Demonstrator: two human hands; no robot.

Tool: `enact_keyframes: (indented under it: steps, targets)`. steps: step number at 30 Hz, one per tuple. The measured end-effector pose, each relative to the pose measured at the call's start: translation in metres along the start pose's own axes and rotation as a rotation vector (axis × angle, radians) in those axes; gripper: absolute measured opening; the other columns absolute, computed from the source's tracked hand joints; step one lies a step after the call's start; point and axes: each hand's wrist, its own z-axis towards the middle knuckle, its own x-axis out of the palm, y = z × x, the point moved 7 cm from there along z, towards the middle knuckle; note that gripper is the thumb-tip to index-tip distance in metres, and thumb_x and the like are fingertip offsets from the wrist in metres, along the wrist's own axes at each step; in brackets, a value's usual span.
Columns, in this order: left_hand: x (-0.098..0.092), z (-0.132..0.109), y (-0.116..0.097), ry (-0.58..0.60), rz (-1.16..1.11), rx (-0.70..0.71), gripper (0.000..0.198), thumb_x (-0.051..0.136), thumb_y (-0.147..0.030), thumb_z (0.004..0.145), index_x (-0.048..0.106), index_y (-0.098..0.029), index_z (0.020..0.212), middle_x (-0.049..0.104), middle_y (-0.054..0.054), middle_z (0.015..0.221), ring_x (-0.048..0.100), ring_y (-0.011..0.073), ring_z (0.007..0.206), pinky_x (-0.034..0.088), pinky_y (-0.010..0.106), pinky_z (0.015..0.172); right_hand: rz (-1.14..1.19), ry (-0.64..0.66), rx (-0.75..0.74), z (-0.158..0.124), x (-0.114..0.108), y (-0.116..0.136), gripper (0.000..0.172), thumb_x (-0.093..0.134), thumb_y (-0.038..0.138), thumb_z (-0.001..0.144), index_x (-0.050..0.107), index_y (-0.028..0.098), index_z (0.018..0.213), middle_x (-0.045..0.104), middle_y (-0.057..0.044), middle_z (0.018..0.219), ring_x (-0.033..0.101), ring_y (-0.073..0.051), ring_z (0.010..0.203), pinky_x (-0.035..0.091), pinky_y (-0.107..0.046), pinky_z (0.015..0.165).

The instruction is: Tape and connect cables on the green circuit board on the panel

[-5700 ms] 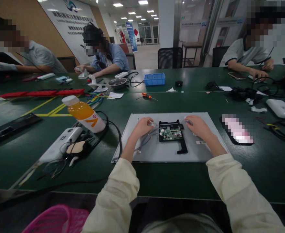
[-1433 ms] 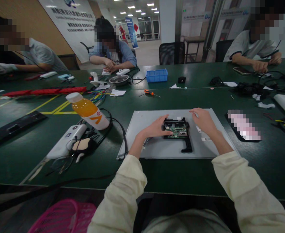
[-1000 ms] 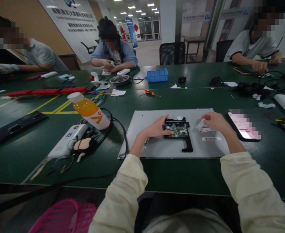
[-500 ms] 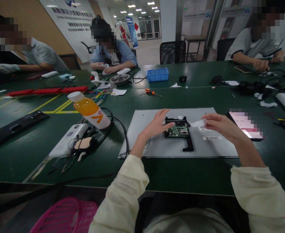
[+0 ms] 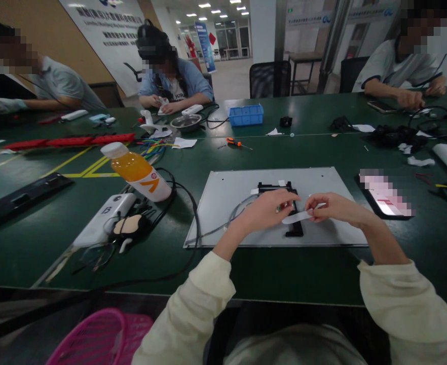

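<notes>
A grey metal panel lies flat on the green table in front of me, with a black bracket and a circuit board mostly hidden behind my hands. My right hand pinches one end of a white strip above the panel. My left hand reaches to the strip's other end with fingers curled at it. Thin grey wires run off the bracket to the left.
An orange drink bottle lies left of the panel, beside a white device and black cables. A phone sits to the right. A pink basket is below the table edge. Three other people work across the table.
My right hand lifted a white strip off the panel and brought it toward me. My left hand left the circuit board and came to the strip.
</notes>
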Motion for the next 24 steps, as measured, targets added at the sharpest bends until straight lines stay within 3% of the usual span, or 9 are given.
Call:
enact_keyframes:
  steps: [4,7,13,19,24]
  targets:
    - [0.018,0.000,-0.013,0.152,0.096,0.035,0.032,0.044,-0.017,0.091,0.059,-0.021,0.119,0.065,0.006,0.105,0.061,0.0160,0.089,0.046,0.028,0.076,-0.043,-0.013,0.003,-0.001,-0.002,0.000,0.019,0.067,0.027,0.072,0.063,0.019,0.088,0.062,-0.002,0.091,0.066,-0.016,0.082,0.055,-0.032,0.078]
    - [0.024,0.000,-0.015,0.203,0.160,0.045,0.033,0.044,-0.017,0.091,0.058,-0.022,0.120,0.065,0.005,0.108,0.062,0.0160,0.092,0.046,0.027,0.077,-0.072,0.008,0.001,-0.002,-0.002,0.001,0.020,0.068,0.028,0.072,0.062,0.019,0.089,0.062,-0.003,0.091,0.065,-0.017,0.082,0.054,-0.031,0.076]
    - [0.035,-0.002,-0.011,0.246,0.276,0.049,0.032,0.042,-0.015,0.091,0.061,-0.022,0.115,0.067,0.004,0.104,0.063,0.0157,0.089,0.046,0.026,0.075,-0.242,0.014,-0.013,0.001,-0.004,0.000,0.021,0.064,0.035,0.074,0.063,0.020,0.089,0.065,-0.003,0.084,0.062,-0.016,0.071,0.046,-0.028,0.058]
    - [0.039,-0.002,-0.009,0.250,0.309,0.049,0.031,0.043,-0.014,0.090,0.062,-0.021,0.115,0.067,0.004,0.103,0.063,0.0150,0.088,0.047,0.026,0.075,-0.318,-0.091,-0.096,0.002,-0.012,0.007,0.018,0.064,0.033,0.072,0.066,0.020,0.084,0.067,-0.003,0.088,0.061,-0.017,0.078,0.046,-0.031,0.070]
    - [0.038,-0.002,-0.010,0.247,0.308,0.048,0.031,0.043,-0.015,0.091,0.062,-0.021,0.114,0.067,0.004,0.104,0.063,0.0148,0.088,0.047,0.026,0.074,-0.208,0.018,-0.113,0.000,0.001,0.011,0.020,0.063,0.034,0.074,0.064,0.020,0.089,0.067,-0.002,0.083,0.060,-0.015,0.074,0.044,-0.029,0.066]
